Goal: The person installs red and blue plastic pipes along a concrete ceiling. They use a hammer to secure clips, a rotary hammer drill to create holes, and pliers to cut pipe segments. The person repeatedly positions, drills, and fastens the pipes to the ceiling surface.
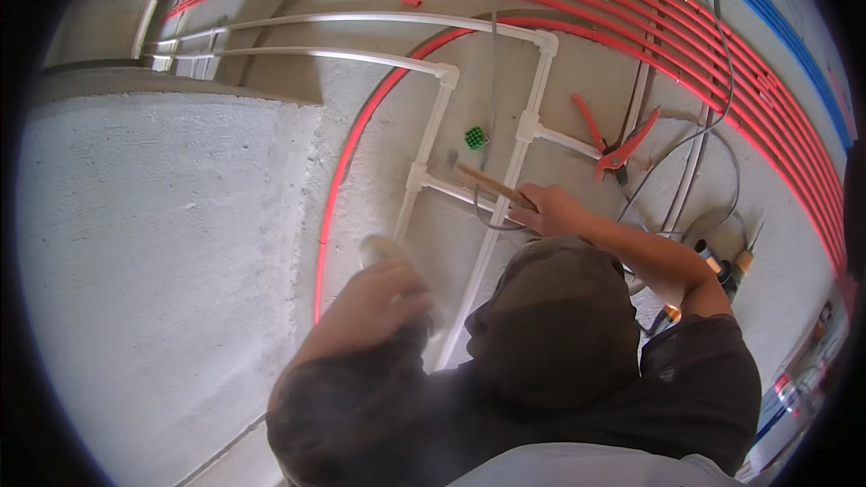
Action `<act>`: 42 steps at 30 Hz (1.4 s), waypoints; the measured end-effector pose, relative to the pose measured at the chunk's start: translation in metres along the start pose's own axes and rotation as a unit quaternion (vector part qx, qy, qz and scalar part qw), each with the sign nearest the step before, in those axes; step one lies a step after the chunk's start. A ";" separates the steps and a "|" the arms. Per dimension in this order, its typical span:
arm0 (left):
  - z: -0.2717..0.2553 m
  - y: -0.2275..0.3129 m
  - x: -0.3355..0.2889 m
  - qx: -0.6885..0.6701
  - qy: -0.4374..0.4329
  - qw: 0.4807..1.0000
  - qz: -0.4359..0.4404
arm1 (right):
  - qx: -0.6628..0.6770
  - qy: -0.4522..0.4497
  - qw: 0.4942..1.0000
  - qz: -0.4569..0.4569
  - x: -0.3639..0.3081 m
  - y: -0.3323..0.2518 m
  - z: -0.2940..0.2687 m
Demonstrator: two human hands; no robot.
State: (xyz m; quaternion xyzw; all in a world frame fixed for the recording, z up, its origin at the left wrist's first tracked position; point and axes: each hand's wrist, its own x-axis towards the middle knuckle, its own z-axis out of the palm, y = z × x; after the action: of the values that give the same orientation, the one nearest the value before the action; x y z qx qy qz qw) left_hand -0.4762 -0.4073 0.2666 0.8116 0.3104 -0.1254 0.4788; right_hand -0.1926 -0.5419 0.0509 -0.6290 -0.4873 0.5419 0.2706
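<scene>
Neither of my hands shows. The two bare arms in view belong to a co-worker (559, 325) in a brown cap and dark shirt, bent over in front of me. That person's right hand (550, 210) grips a wooden-handled tool (492, 184); its dark end is blurred, so the kind is unclear. The co-worker's left hand (383, 293) is smeared by motion next to a pale, blurred object (374, 249). Under and beyond these hands runs a white pipe frame (514, 171) with elbows and tees. A small green block (475, 137) lies between its two long pipes.
Red-handled pipe cutters (620, 153) lie right of the frame among loops of grey cable (735, 171). Red pipes (722, 81) and blue pipes (767, 9) curve along the far and right sides. A rough whitish wall (162, 234) rises at left. Hand tools (713, 261) lie near the co-worker's elbow.
</scene>
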 end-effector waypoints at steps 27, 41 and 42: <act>-0.068 -0.390 0.228 0.295 0.116 0.946 -0.072 | -0.005 0.286 0.859 0.424 -0.295 0.062 0.174; -0.017 -0.168 0.192 0.262 0.051 0.964 -0.007 | 0.469 0.674 0.506 0.263 -0.445 0.255 0.265; 0.001 -0.136 0.184 0.161 0.045 0.986 -0.016 | 0.626 0.642 0.382 0.221 -0.452 0.274 0.246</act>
State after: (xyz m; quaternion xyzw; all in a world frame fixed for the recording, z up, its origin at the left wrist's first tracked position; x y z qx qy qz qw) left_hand -0.4184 -0.2897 0.0791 0.8778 0.3202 -0.1452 0.3252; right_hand -0.3090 -1.1018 -0.0632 -0.5267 0.4664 0.1680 0.6905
